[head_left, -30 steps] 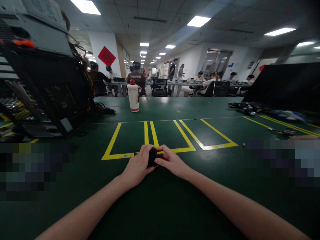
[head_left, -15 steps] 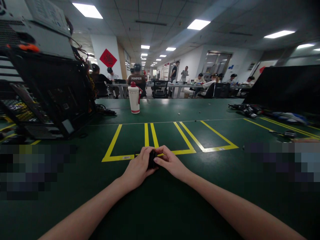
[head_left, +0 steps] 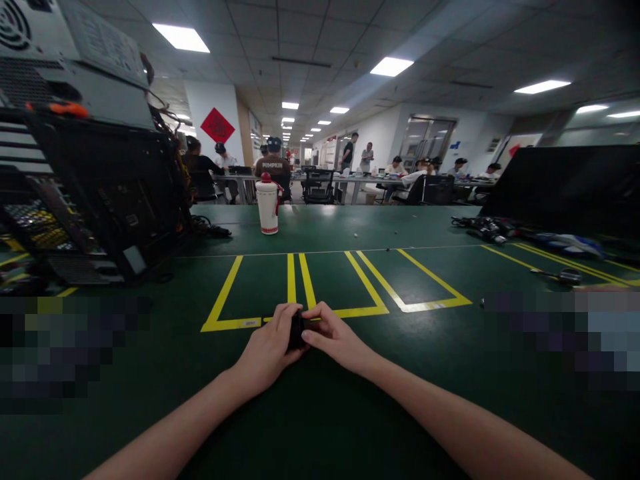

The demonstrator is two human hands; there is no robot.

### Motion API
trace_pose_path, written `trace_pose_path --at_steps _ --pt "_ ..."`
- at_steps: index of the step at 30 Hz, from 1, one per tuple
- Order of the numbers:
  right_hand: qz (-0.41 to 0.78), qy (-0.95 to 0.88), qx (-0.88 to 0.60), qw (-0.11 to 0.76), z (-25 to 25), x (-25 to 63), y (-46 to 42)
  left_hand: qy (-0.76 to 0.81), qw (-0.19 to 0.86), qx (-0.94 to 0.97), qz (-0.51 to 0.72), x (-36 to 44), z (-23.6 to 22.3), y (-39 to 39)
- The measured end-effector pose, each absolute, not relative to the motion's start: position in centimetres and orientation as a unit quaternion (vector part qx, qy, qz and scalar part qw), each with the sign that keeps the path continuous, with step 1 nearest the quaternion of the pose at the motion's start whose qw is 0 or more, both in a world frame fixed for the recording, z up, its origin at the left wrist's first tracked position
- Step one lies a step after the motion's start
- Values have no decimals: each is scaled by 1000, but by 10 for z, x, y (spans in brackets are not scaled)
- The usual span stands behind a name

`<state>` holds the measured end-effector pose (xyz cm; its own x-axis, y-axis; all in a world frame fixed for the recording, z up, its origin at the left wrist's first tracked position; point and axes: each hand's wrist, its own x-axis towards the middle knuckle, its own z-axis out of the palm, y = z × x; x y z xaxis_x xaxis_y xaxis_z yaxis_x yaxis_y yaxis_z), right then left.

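Black part (head_left: 296, 332) in both hands, just above or on desk (head_left: 310, 420), can't tell which; mostly hidden by fingers. Left hand (head_left: 266, 345): fingers wrapped round it from left side. Right hand (head_left: 337, 339): thumb and index tip on its right side, narrow, pinching the edge. Yellow tape (head_left: 363, 311) just beyond the fingers, marking out boxes on desk; left fingers cover some of the near line. Right of the fingers, well apart: metal tool (head_left: 569, 275), cables (head_left: 483, 230) farther up, big dark panel (head_left: 560, 187) leaning behind them. Left of the fingers, well apart: open PC case (head_left: 113, 207) with power supply (head_left: 103, 43) on top, orange item (head_left: 69, 109) between. Beyond fingers, slightly left: white cup (head_left: 268, 210), red lid, upright. Farthest: office chair (head_left: 319, 187), seated people at other desks, two people standing, red diamond sign (head_left: 217, 125) on pillar.
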<state>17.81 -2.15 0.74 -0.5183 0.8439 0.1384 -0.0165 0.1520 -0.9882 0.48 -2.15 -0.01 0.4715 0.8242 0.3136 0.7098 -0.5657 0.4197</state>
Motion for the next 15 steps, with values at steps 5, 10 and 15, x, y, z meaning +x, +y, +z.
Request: trace_pose_path --at_steps 5,10,15 --pt "553 -653 -331 397 7 176 -18 439 123 854 252 3 2 -22" --pt "556 -657 -337 383 7 176 -19 437 128 854 252 3 2 -22" --pt "573 -660 -313 373 6 178 -22 445 127 853 241 3 2 -22"
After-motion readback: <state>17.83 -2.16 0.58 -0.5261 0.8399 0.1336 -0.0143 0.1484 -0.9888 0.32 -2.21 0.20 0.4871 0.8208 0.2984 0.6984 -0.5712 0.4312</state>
